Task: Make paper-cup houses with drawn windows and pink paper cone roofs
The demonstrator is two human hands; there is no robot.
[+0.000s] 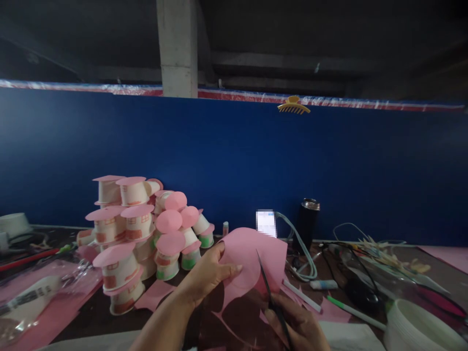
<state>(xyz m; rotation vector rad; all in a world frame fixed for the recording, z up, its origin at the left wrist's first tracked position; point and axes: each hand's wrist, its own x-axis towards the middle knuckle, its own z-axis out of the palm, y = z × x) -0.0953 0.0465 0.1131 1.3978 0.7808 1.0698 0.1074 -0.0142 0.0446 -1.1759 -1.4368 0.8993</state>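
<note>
A sheet of pink paper [252, 248] with a curved cut edge is pinched between the thumb and fingers of my left hand [214, 270]. In my right hand [296, 319] is a pair of dark scissors [268, 285], its blades lying against the paper and pointing up and away from me. Part of the scissors' handle is covered by my fingers. Beneath the sheet hang or lie pink paper offcuts [237, 317]. Left of my hands stand stacked paper cups [139, 226] with pink paper discs on them and drawn windows.
Behind the paper are a lit phone [266, 223], a pale cable [307, 258] and a black flask [307, 222]. A green-tipped marker [356, 312], a black mouse [361, 295] and a white bowl [420, 326] lie to the right. A blue partition [234, 161] closes off the back.
</note>
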